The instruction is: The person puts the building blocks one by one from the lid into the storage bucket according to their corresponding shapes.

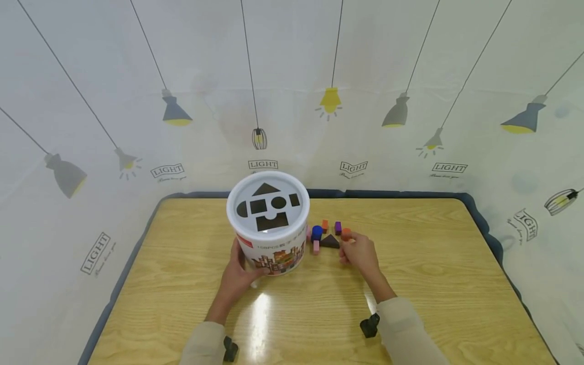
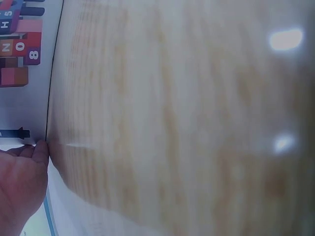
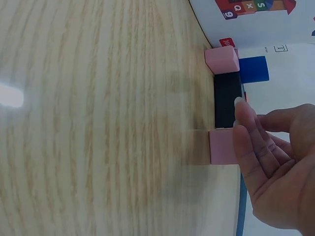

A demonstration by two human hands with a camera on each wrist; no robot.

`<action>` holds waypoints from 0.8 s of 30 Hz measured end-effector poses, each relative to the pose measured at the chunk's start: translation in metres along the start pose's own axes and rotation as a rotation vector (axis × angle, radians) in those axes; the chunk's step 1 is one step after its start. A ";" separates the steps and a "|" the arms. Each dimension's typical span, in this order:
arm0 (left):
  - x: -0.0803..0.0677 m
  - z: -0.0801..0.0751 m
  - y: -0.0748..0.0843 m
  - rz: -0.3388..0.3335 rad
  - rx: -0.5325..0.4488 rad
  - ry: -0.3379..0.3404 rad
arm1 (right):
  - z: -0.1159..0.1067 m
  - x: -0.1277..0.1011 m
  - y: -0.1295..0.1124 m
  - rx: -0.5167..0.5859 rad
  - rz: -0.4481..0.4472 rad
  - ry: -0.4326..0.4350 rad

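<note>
Right hand point(image 1: 358, 252) is seen hovering low over the table point(image 1: 410, 284), fingers loosely bent and apart, nothing clamped between them; in the right wrist view the fingertips point(image 3: 244, 118) are stretched toward a black block point(image 3: 227, 98) and a pink block point(image 3: 222, 146), just short of a grip. Whether the black one is actually touched cannot be told. The little cluster of blocks lies just ahead of those fingers and to their left: a dark triangle point(image 1: 329, 242) nearest, a blue piece point(image 1: 317, 232) and a pink piece point(image 1: 316, 247) beyond it, an orange block point(image 1: 325, 225) and a purple block point(image 1: 338, 227) further out, and an orange-red piece point(image 1: 347, 234) right at the fingertips.

Left hand point(image 1: 240, 271) is pressed against the near wall of the white shape-sorter bucket point(image 1: 269, 238), thumb curled round its side; the bucket is held steady, standing upright just left of the blocks, its lid point(image 1: 268, 204) cut with shaped holes.

Risk, as judged from here: the pieces are packed tightly together, so one neighbour could be knocked or dragged along when a single block is pinched. A small block could also be fumbled and rolled off toward the bucket's base.
</note>
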State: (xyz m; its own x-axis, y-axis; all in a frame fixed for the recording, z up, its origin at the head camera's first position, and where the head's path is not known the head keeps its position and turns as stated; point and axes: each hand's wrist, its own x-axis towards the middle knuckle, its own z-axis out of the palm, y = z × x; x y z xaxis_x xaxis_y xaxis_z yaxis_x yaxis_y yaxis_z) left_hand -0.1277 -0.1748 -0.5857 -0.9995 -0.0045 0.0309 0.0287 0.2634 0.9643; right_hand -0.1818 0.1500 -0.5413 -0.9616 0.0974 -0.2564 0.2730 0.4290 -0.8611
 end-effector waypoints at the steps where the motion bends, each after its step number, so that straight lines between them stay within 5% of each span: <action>1: 0.000 0.000 0.000 -0.001 0.005 0.000 | 0.000 0.000 0.001 0.003 0.004 -0.003; 24: -0.001 0.000 0.001 -0.004 -0.004 -0.007 | 0.000 -0.001 0.022 -0.041 0.005 -0.108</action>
State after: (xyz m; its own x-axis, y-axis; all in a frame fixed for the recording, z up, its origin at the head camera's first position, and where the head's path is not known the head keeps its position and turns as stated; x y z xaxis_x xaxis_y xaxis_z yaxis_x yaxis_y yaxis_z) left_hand -0.1269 -0.1748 -0.5845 -0.9997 0.0007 0.0251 0.0245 0.2592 0.9655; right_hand -0.1747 0.1592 -0.5604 -0.9514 0.0034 -0.3078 0.2739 0.4657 -0.8415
